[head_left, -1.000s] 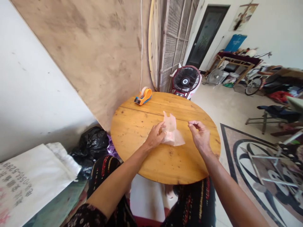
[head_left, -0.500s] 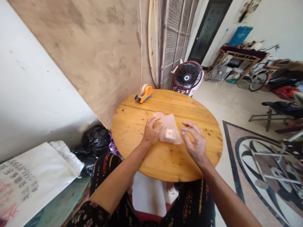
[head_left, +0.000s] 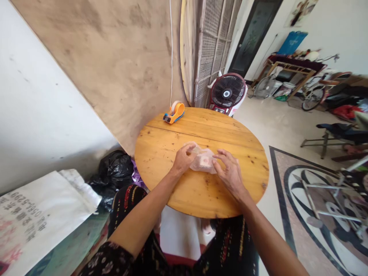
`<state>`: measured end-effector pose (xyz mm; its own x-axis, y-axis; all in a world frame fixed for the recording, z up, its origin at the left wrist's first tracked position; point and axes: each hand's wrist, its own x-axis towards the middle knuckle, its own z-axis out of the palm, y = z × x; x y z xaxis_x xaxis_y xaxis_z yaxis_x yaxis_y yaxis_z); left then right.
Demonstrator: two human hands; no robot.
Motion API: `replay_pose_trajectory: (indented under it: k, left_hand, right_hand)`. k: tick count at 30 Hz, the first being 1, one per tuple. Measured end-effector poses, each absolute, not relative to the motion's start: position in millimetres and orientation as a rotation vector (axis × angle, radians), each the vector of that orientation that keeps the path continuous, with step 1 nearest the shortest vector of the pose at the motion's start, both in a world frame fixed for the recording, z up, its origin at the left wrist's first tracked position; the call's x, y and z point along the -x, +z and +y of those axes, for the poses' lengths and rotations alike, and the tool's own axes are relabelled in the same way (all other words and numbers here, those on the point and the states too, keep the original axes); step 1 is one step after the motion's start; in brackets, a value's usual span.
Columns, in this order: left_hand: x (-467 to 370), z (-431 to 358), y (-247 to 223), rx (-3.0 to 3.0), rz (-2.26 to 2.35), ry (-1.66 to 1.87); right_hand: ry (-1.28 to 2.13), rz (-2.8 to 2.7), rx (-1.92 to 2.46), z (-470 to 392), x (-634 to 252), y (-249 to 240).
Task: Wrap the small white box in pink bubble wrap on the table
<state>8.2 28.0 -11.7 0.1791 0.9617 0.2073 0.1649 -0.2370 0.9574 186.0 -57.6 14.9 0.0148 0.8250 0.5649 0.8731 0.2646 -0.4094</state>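
Observation:
A small pale block (head_left: 206,161) lies inside crumpled, translucent pinkish wrap (head_left: 196,165) on the round wooden table (head_left: 161,172). My left hand (head_left: 184,159) is at the wrap's left side, thumb and fingers curled around its edge; whether they pinch the film is too small to make out. On the right side, my right hand (head_left: 228,166) has its fingers bent and parted from the thumb, with the fingertips at the wrap's right edge.
An orange and blue tape dispenser (head_left: 174,112) stands at the table's back left edge. Behind the table is a dark red fan (head_left: 227,92). Black bags (head_left: 115,168) and a white sack (head_left: 46,218) lie to the left.
My right hand has moved left to the wrap. The wrap's raised back flap has come down over the block, and the wrap looks more compact. My left hand has barely moved.

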Motion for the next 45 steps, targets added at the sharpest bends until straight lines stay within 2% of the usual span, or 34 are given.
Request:
replay_pose_trajectory:
  k: [10, 16, 27, 34, 40, 45]
  left_hand:
    - [-7.6, 37.3, -28.6, -1.493, 1.1, 1.219]
    - [-7.6, 38.3, -28.4, -1.48, 1.149, 1.226]
    - [-5.0, 39.9, -29.3, -1.724, 1.336, 1.222]
    - [-5.3, 31.2, -24.2, -1.962, 1.504, 1.524]
    - [-5.3, 20.0, -10.4, -2.168, 1.204, 1.707]
    - [-5.1, 15.3, -6.7, -2.218, 1.058, 1.548]
  right_hand:
    - [0.366, -1.207, 1.58, -58.9, -214.8, -1.6]
    - [0.191, -1.075, 1.522, -72.5, -230.4, -2.6]
    - [0.044, -1.61, 1.301, -85.8, -188.4, 41.5]
    - [-0.075, -1.8, 1.618, -62.8, -196.1, 22.5]
    - [-0.092, -1.825, 1.473, -74.7, -206.9, 10.3]
    - [-0.125, -1.947, 1.339, -101.1, -202.6, 20.9]
